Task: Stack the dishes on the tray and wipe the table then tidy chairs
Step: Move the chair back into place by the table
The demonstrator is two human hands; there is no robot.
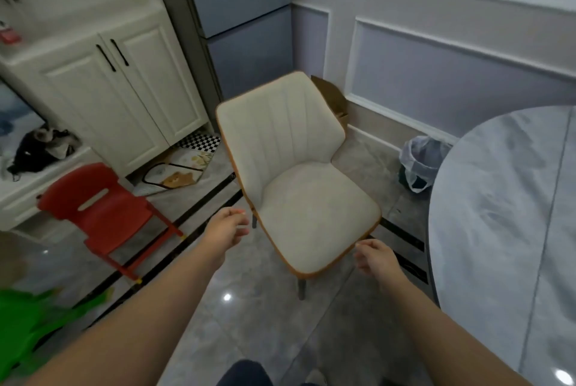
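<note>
A cream upholstered chair (299,180) with an orange-brown edge stands on the grey floor, turned at an angle, left of the marble table (505,229). My left hand (226,231) hovers just left of the seat's front corner, fingers apart and holding nothing. My right hand (375,258) hangs at the seat's front right edge, fingers loosely curled and empty, close to the seat but not gripping it. No dishes or tray are in view on the visible part of the table.
A small red plastic chair (99,214) stands to the left, and a green one (34,320) sits at the lower left edge. A lined bin (419,164) stands by the wall, a cardboard box (335,99) behind the chair. White cabinets (124,95) line the left.
</note>
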